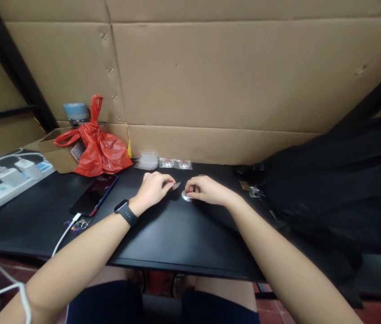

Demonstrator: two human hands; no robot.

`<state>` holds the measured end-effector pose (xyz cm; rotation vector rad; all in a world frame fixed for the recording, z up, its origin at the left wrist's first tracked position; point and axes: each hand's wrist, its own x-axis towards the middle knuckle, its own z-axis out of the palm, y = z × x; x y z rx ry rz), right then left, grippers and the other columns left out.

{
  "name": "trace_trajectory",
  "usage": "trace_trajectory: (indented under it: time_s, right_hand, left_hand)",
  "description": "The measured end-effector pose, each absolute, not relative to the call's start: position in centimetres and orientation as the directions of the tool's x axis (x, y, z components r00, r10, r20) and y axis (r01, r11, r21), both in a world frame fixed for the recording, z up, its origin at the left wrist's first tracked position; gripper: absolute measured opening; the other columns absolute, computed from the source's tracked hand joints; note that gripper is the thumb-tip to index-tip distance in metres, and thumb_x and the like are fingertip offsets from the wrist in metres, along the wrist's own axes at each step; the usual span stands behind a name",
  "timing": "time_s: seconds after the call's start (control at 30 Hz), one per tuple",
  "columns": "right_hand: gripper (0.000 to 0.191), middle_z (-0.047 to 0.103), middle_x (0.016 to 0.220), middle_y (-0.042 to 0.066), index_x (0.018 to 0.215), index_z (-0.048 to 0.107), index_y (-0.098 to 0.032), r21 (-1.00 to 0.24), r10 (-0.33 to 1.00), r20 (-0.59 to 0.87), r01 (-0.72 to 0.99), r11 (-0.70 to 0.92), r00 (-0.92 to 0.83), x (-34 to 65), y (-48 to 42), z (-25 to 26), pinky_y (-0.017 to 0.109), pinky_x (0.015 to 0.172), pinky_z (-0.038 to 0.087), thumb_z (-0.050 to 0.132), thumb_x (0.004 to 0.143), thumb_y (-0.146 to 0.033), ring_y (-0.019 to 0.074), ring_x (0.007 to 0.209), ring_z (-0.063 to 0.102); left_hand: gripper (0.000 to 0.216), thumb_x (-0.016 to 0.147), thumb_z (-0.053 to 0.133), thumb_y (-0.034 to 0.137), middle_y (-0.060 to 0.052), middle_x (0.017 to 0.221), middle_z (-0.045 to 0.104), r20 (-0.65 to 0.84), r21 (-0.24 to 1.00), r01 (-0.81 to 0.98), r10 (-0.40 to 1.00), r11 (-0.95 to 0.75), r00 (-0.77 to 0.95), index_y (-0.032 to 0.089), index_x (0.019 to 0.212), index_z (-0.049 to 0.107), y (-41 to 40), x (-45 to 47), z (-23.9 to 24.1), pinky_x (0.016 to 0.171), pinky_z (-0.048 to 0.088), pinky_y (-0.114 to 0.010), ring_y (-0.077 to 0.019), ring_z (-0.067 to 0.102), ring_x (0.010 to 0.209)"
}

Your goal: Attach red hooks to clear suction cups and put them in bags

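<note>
My left hand [155, 186], with a dark watch on the wrist, pinches a small, thin see-through piece [176, 185] with a reddish tint between thumb and fingertips. Just to its right, my right hand [207, 189] has its thumb and fingers closed on a round, shiny clear or silvery disc [185, 196] with a bit of red at its middle. The disc is low over the black table or touching it; I cannot tell which. Behind the hands lie two round clear pieces with red centres [175, 164], in clear packaging, beside a stack of clear plastic bags [147, 160].
To the left are a red plastic bag [104, 150], an open cardboard box [55, 150], a phone [95, 194] on a white cable, keyrings [79, 225] and a power strip [15, 182]. Black cloth [328, 184] covers the right side. A cardboard wall [217, 81] closes the back.
</note>
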<state>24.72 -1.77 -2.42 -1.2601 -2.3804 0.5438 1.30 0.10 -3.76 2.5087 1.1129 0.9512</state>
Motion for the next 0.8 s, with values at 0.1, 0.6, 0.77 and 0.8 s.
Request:
trace_trajectory:
  time_s: [0.1,0.6,0.77,0.8]
  right_hand:
    - [0.005,0.071,0.073,0.002,0.075,0.071,-0.020,-0.570,0.848,0.207,0.644,0.510,-0.488,24.3,-1.6,-2.5,0.027,0.064,0.047,0.068,0.079,-0.022,0.0156,0.063,0.065]
    - [0.035,0.068,0.113,0.009,0.085,0.062,-0.017,-0.992,0.963,0.112,0.019,0.121,-0.245,21.2,-2.9,-2.6,0.021,0.055,0.057,0.079,0.076,-0.045,0.0159,0.072,0.075]
    - [0.032,0.069,0.108,0.007,0.088,0.061,-0.018,-0.997,0.975,0.036,-0.079,0.019,-0.220,20.9,-3.0,-2.7,0.021,0.053,0.058,0.080,0.077,-0.042,0.0181,0.072,0.075]
    - [0.031,0.069,0.105,0.006,0.088,0.061,-0.018,-0.995,0.975,0.014,-0.104,-0.009,-0.221,20.8,-3.0,-2.7,0.022,0.054,0.058,0.079,0.078,-0.041,0.0185,0.072,0.075]
  left_hand:
    - [0.014,0.088,0.060,0.024,-0.002,0.086,0.077,0.455,0.553,0.534,0.768,-0.640,0.450,0.023,0.089,0.074,0.1,1.5,-3.7,0.076,0.050,-0.029,-0.0187,0.071,0.078]
    - [0.021,0.090,0.060,0.035,-0.005,0.090,0.078,0.374,0.828,0.282,0.852,-0.485,0.366,0.019,0.090,0.074,-1.0,1.9,-3.3,0.077,0.058,-0.030,-0.0211,0.075,0.082]
    - [0.023,0.090,0.061,0.035,-0.006,0.093,0.078,0.398,0.821,0.279,0.850,-0.498,0.346,0.018,0.092,0.075,-1.1,2.0,-3.1,0.078,0.058,-0.029,-0.0205,0.074,0.083]
    - [0.022,0.090,0.061,0.035,-0.005,0.092,0.078,0.408,0.801,0.313,0.848,-0.510,0.338,0.018,0.091,0.075,-1.2,1.9,-3.0,0.079,0.058,-0.029,-0.0202,0.074,0.083]
